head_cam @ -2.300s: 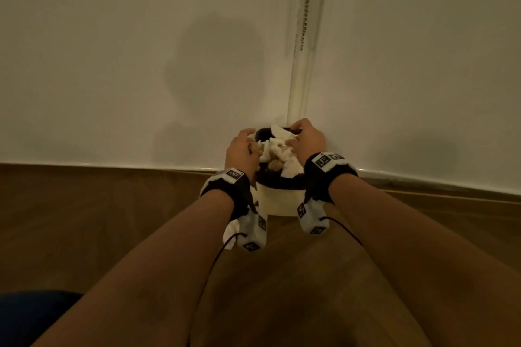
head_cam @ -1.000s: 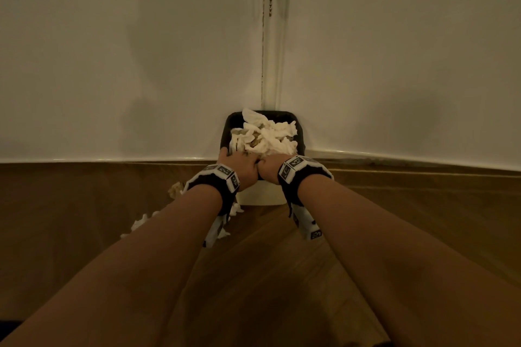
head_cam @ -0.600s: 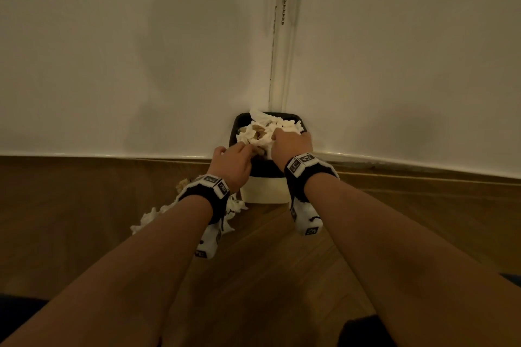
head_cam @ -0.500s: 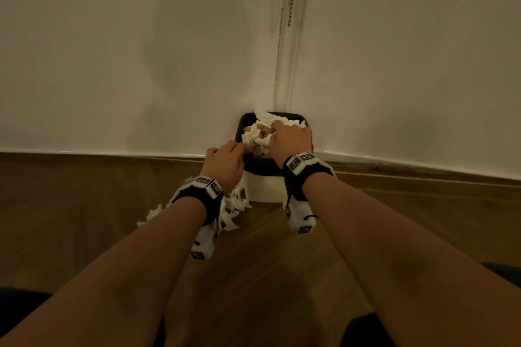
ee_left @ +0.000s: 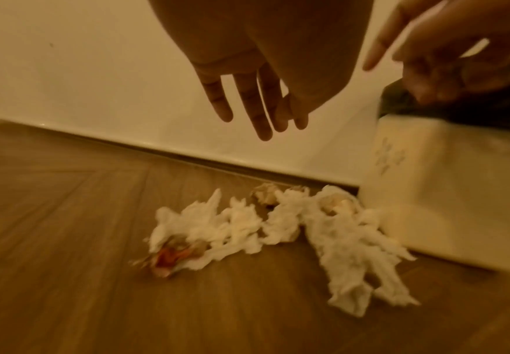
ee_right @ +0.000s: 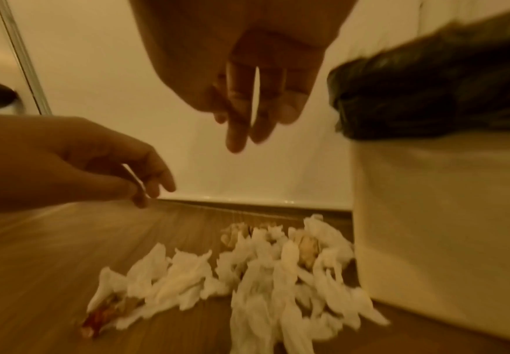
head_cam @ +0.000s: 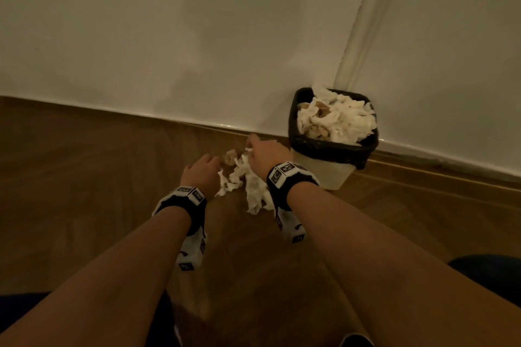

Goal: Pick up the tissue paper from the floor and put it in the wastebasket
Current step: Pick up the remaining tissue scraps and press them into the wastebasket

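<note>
A heap of crumpled white tissue paper (head_cam: 248, 183) lies on the wooden floor, just left of the wastebasket (head_cam: 335, 172). The basket is cream with a black liner (head_cam: 327, 146) and is heaped with tissue (head_cam: 335, 118). My left hand (head_cam: 201, 173) hovers over the left end of the floor heap, fingers straight and empty (ee_left: 257, 112). My right hand (head_cam: 266, 153) hangs over the right end, next to the basket, fingers loose and holding nothing (ee_right: 247, 115). One piece of tissue (ee_left: 171, 256) at the heap's left end has a red stain. Neither hand touches the tissue (ee_right: 247, 275).
The basket stands in a corner against white walls (head_cam: 169, 36), with a pipe (head_cam: 358, 36) running up behind it. A skirting board (head_cam: 141, 117) runs along the floor. Wooden floor (head_cam: 84, 177) stretches to the left and toward me.
Both hands left the basket top and came down to the left, over the tissue heap on the floor. My view swung left, so the basket now sits at the right.
</note>
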A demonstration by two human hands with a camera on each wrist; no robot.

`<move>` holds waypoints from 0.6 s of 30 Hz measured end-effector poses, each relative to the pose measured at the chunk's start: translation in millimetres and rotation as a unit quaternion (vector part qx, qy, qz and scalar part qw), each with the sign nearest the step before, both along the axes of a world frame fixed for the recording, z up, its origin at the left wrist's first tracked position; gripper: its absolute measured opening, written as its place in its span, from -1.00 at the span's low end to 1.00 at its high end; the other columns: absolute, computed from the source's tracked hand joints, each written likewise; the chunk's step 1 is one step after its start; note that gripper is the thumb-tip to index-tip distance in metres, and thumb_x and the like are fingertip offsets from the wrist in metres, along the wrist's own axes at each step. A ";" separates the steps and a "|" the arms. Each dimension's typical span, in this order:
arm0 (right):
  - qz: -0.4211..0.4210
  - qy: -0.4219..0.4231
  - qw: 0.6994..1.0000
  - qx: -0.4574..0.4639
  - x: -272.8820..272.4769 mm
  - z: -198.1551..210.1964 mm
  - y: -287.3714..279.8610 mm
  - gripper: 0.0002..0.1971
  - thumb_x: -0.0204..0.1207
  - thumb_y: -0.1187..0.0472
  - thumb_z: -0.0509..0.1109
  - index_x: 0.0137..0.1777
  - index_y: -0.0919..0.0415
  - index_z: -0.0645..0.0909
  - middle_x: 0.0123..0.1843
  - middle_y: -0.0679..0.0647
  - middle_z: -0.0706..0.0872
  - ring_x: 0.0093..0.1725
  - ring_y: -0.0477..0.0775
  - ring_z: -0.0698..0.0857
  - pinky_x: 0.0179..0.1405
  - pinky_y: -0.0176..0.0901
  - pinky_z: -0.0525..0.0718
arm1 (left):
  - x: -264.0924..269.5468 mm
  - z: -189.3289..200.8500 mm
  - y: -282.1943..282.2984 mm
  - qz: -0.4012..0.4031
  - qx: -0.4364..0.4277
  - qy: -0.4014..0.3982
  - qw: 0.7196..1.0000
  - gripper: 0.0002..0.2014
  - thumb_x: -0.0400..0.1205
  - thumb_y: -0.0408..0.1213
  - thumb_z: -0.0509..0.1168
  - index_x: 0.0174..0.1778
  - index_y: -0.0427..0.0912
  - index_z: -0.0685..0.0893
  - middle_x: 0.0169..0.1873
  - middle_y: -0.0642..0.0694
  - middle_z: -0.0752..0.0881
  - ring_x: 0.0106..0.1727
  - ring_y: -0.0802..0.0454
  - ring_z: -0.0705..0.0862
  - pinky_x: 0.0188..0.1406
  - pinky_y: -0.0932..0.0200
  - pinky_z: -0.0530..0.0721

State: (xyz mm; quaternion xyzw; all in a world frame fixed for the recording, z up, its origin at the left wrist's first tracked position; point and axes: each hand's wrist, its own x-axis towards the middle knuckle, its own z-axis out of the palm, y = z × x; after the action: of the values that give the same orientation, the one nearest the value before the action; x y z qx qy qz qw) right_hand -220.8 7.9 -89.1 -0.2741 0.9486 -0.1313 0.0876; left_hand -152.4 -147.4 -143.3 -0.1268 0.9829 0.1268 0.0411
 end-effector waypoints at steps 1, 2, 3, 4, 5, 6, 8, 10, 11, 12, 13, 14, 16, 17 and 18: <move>-0.005 -0.027 0.999 0.024 -1.4 -12.8 -3.9 -0.68 0.61 0.23 0.11 0.35 0.14 0.38 0.14 0.23 0.69 0.08 0.28 0.67 -0.18 -0.03 0.52 | 4.8 -7.9 -10.0 0.013 0.001 -0.029 0.999 -0.64 0.61 -0.36 0.12 0.31 -0.02 0.52 0.28 -0.08 0.50 0.25 -0.12 0.56 0.30 -0.10 0.43; -0.010 -0.050 0.998 0.043 -3.0 -25.8 -6.7 -0.63 0.60 0.26 0.11 0.41 0.13 0.35 0.23 0.24 0.65 0.17 0.29 0.64 -0.12 -0.01 0.53 | 9.2 -15.0 -19.3 0.024 0.004 -0.059 0.998 -0.63 0.61 -0.36 0.12 0.33 -0.01 0.51 0.29 -0.08 0.48 0.25 -0.13 0.56 0.29 -0.10 0.48; -0.014 -0.069 0.996 0.054 -4.3 -38.7 -8.5 -0.58 0.60 0.27 0.11 0.47 0.13 0.31 0.33 0.24 0.58 0.29 0.29 0.58 0.00 0.03 0.55 | 13.2 -21.5 -27.1 0.032 0.009 -0.086 0.996 -0.62 0.61 -0.34 0.14 0.36 -0.01 0.49 0.30 -0.10 0.46 0.24 -0.14 0.56 0.26 -0.08 0.52; -0.018 -0.085 0.995 0.059 -5.3 -51.8 -9.1 -0.54 0.60 0.26 0.13 0.52 0.11 0.28 0.44 0.22 0.48 0.41 0.29 0.47 0.17 0.08 0.53 | 16.3 -27.5 -33.4 0.037 0.015 -0.111 0.993 -0.60 0.62 -0.32 0.17 0.39 -0.02 0.46 0.31 -0.13 0.44 0.23 -0.15 0.56 0.24 -0.08 0.56; -0.019 -0.100 0.993 0.064 -5.6 -63.7 -8.8 -0.49 0.59 0.24 0.16 0.55 0.08 0.23 0.52 0.20 0.37 0.50 0.30 0.36 0.33 0.14 0.48 | 18.6 -33.1 -37.8 0.040 0.020 -0.130 0.991 -0.58 0.62 -0.28 0.19 0.43 -0.03 0.42 0.33 -0.16 0.40 0.24 -0.18 0.55 0.23 -0.09 0.58; -0.018 -0.116 0.990 0.072 -5.5 -74.7 -8.1 -0.43 0.57 0.22 0.21 0.58 0.05 0.19 0.57 0.20 0.28 0.56 0.32 0.25 0.43 0.20 0.42 | 20.4 -38.7 -40.4 0.044 0.023 -0.142 0.989 -0.55 0.63 -0.26 0.21 0.47 -0.03 0.38 0.36 -0.18 0.37 0.26 -0.21 0.53 0.25 -0.10 0.58; -0.006 -0.140 0.986 0.093 -4.8 -93.6 -6.8 -0.32 0.52 0.19 0.31 0.60 -0.04 0.13 0.63 0.15 0.12 0.61 0.37 0.07 0.51 0.30 0.30 | 21.9 -48.7 -40.9 0.051 0.022 -0.149 0.987 -0.48 0.62 -0.23 0.22 0.52 0.02 0.30 0.43 -0.19 0.28 0.33 -0.25 0.47 0.29 -0.14 0.55; 0.004 -0.163 0.981 0.107 -3.5 -107.3 -6.0 -0.23 0.50 0.17 0.37 0.62 -0.16 0.05 0.68 0.06 -0.08 0.65 0.36 -0.14 0.55 0.35 0.21 | 20.9 -57.9 -38.0 0.049 0.015 -0.151 0.987 -0.40 0.61 -0.26 0.22 0.55 0.13 0.20 0.50 -0.18 0.18 0.40 -0.30 0.40 0.31 -0.17 0.53; 0.007 -0.172 0.978 0.115 -2.8 -112.4 -5.2 -0.20 0.50 0.16 0.38 0.62 -0.22 0.01 0.69 0.00 -0.17 0.65 0.35 -0.21 0.55 0.37 0.19 | 19.3 -61.9 -36.0 0.042 0.011 -0.151 0.988 -0.34 0.60 -0.30 0.24 0.57 0.19 0.14 0.53 -0.18 0.12 0.43 -0.32 0.36 0.31 -0.19 0.52; 0.011 -0.177 0.976 0.125 -2.4 -116.3 -4.3 -0.17 0.50 0.13 0.40 0.61 -0.27 -0.04 0.69 -0.04 -0.24 0.64 0.34 -0.26 0.54 0.40 0.19 | 17.4 -65.7 -34.4 0.036 0.011 -0.151 0.988 -0.28 0.59 -0.34 0.25 0.57 0.24 0.09 0.56 -0.18 0.05 0.47 -0.34 0.31 0.32 -0.22 0.51; 0.016 -0.179 0.974 0.137 -1.5 -119.2 -3.4 -0.14 0.48 0.09 0.42 0.61 -0.30 -0.08 0.68 -0.06 -0.29 0.64 0.35 -0.30 0.53 0.43 0.18 | 15.1 -69.1 -32.8 0.032 0.017 -0.150 0.988 -0.24 0.58 -0.36 0.27 0.57 0.29 0.06 0.59 -0.15 -0.01 0.51 -0.36 0.25 0.34 -0.25 0.50; 0.020 -0.181 0.972 0.148 -0.9 -121.8 -3.1 -0.10 0.46 0.04 0.46 0.60 -0.33 -0.10 0.67 -0.07 -0.33 0.63 0.38 -0.33 0.51 0.46 0.18 | 12.8 -72.1 -31.4 0.032 0.026 -0.151 0.988 -0.21 0.57 -0.35 0.29 0.56 0.33 0.04 0.61 -0.12 -0.08 0.54 -0.37 0.19 0.36 -0.30 0.47; 0.023 -0.185 0.969 0.164 0.7 -125.0 -4.2 -0.07 0.43 -0.02 0.49 0.59 -0.37 -0.12 0.66 -0.08 -0.39 0.60 0.45 -0.35 0.50 0.50 0.16 | 7.9 -78.0 -28.3 0.030 0.029 -0.159 0.986 -0.21 0.58 -0.25 0.32 0.56 0.39 0.01 0.62 -0.10 -0.21 0.59 -0.37 0.09 0.39 -0.35 0.42; 0.023 -0.187 0.967 0.169 1.2 -126.6 -5.8 -0.09 0.44 -0.02 0.48 0.59 -0.38 -0.10 0.65 -0.07 -0.41 0.60 0.48 -0.34 0.50 0.51 0.14 | 5.1 -80.8 -26.2 0.030 0.020 -0.165 0.986 -0.21 0.59 -0.20 0.32 0.55 0.42 -0.01 0.62 -0.09 -0.27 0.60 -0.39 0.04 0.39 -0.37 0.42; 0.024 -0.188 0.967 0.172 1.6 -128.2 -7.6 -0.11 0.46 -0.02 0.47 0.58 -0.38 -0.08 0.65 -0.05 -0.42 0.59 0.51 -0.34 0.51 0.52 0.12 | 2.3 -83.6 -24.4 0.033 0.013 -0.169 0.985 -0.23 0.60 -0.16 0.31 0.54 0.45 -0.03 0.61 -0.07 -0.32 0.60 -0.42 -0.02 0.38 -0.40 0.41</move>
State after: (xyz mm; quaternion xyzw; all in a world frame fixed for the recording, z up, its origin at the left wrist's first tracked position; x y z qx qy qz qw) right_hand -219.2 0.3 -217.3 -0.2480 0.9166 -0.0127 0.3134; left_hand -150.2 -171.8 -226.9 -0.1781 0.9554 0.1174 0.2045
